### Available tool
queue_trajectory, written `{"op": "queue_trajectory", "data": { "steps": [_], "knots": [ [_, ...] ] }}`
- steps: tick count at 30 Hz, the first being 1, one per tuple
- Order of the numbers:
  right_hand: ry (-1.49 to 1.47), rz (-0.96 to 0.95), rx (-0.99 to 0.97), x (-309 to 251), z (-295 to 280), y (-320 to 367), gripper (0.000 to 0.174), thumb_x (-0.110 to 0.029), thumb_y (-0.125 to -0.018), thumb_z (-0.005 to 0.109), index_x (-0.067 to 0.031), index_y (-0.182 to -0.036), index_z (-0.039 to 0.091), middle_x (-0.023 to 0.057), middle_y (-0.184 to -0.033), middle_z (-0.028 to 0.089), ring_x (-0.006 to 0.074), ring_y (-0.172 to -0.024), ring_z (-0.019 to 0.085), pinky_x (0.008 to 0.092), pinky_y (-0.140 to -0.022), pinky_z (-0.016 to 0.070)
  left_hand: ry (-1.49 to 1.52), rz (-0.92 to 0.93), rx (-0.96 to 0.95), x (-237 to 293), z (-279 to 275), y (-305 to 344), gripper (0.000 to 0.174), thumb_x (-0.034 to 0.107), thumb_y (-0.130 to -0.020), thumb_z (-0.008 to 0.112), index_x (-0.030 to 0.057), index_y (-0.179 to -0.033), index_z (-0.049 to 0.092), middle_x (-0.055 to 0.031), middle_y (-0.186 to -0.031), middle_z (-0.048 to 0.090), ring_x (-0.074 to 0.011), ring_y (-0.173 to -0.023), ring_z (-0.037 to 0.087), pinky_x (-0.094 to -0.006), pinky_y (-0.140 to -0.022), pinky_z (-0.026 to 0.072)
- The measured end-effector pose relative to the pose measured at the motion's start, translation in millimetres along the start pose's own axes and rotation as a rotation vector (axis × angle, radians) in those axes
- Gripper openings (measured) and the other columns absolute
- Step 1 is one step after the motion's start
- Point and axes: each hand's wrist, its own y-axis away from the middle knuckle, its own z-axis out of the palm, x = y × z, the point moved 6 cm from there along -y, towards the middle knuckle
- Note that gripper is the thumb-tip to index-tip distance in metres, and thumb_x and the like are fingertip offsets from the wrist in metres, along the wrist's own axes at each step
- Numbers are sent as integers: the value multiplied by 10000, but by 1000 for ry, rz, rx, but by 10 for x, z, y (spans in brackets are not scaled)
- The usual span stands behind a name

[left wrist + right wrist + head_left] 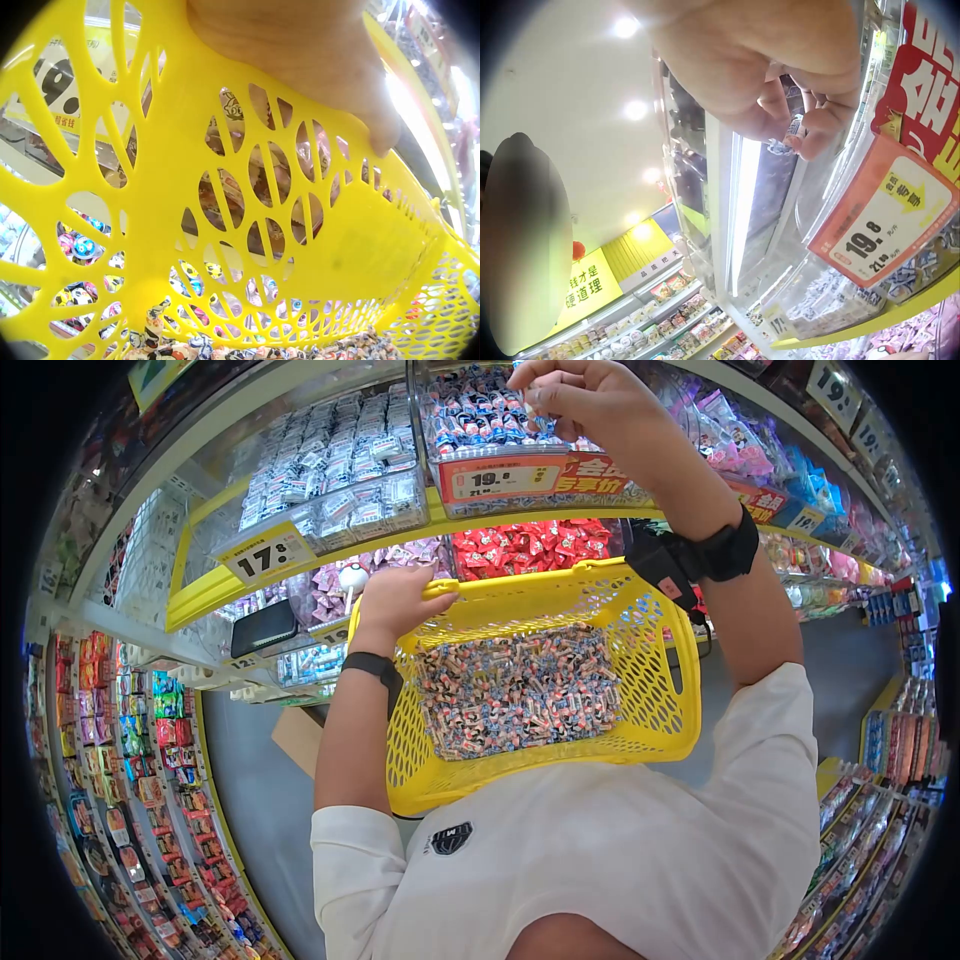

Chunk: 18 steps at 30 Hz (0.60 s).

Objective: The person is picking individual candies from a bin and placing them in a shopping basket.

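Note:
My left hand [400, 603] grips the back left rim of a yellow shopping basket [505, 600], which hangs in front of my body. A layer of small wrapped candies [515, 695] covers its bottom. Seen from the left wrist, the hand lies over the rim of the perforated wall [262, 172], its fingers partly hidden. Up over a clear bin [475, 415] of blue and white wrapped candies, my right hand [590, 400] is raised. In the right wrist view, one small wrapped candy [793, 135] is pinched between its thumb and fingers.
Price signs [515, 480] hang on the yellow-edged shelf front. A bin of white-wrapped sweets [330, 450] stands left, red packets [530, 545] lie below. A black phone-like object [264, 627] rests at the lower shelf edge. Snack racks [130, 760] line the left side.

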Motion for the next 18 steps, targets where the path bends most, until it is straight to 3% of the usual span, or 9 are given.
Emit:
{"op": "queue_trajectory", "data": {
  "steps": [1,4,8,12,18],
  "knots": [
    [8,52,-35,57,-21,-68,157,-119,-901,610,-35,-1027,653,-41,-841,625,53,-685,543,187,-603,420,0,2,5,0,3,1,488,561,-811,653,78,-775,596,-142,-741,621,-350,-731,627,-482,-659,475],
    [-26,32,-18,56,-74,-217,179,-130,-895,621,-28,-1038,655,-22,-831,621,59,-687,538,194,-604,416,0,-8,-12,-6,8,-2,487,561,-811,654,78,-776,595,-140,-736,619,-349,-729,628,-481,-657,475],
    [-132,127,-56,455,-224,-565,149,-130,-897,612,-46,-1001,680,-18,-805,613,65,-721,547,211,-635,440,-47,-10,-35,-9,19,-7,504,594,-821,629,90,-819,632,-110,-754,652,-310,-740,654,-455,-669,498],
    [95,230,-91,743,-324,-912,137,-146,-898,611,-51,-967,681,-1,-793,621,80,-712,549,224,-639,445,-46,-5,-29,-5,6,-4,502,593,-823,629,92,-832,635,-109,-753,652,-308,-745,655,-452,-667,497],
    [355,164,-130,694,-249,-1154,141,-159,-894,608,-52,-955,677,20,-786,625,102,-703,554,238,-636,449,-50,6,-11,15,-16,0,498,593,-820,631,95,-837,639,-106,-750,652,-305,-739,655,-453,-664,496]
  ]
}}
